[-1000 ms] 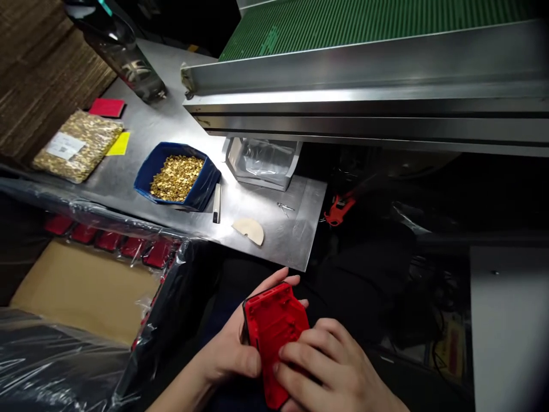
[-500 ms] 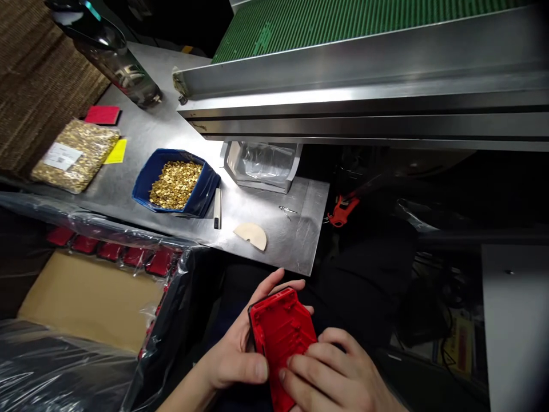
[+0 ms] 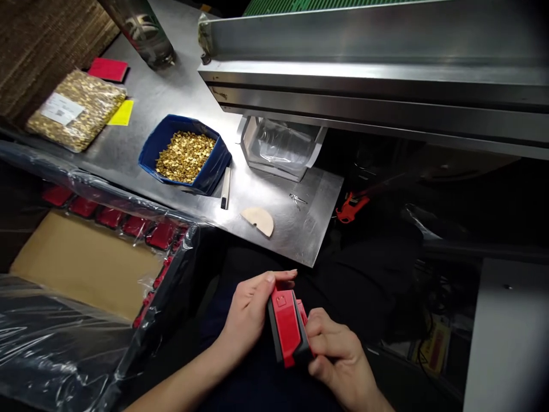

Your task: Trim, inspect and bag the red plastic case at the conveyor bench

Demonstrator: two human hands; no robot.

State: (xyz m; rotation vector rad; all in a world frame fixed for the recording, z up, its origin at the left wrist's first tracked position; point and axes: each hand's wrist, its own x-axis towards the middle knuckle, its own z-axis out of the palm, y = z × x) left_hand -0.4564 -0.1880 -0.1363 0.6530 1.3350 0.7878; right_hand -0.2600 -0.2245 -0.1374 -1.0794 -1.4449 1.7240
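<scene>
Low in the middle of the view, both of my hands hold a red plastic housing (image 3: 286, 326) with a dark grey edge, turned on its side so the narrow edge faces up. My left hand (image 3: 249, 312) grips it from the left, fingers curled over its top end. My right hand (image 3: 337, 360) grips it from the right and below. The piece sits over my lap, in front of the metal table (image 3: 295, 240).
A blue bin (image 3: 214, 166) of small brass parts, a bagged pack of brass parts (image 3: 75, 109), a pen (image 3: 225, 191), a beige half-disc (image 3: 258, 220) and a clear plastic tray (image 3: 281, 149) are on the table. A plastic-lined carton (image 3: 86, 263) of red housings is at left. A conveyor rail (image 3: 373, 86) runs overhead.
The red housing has been turned from lying face-up to standing on its edge. My right hand moved from on top of it to its right side. The view shifted downward.
</scene>
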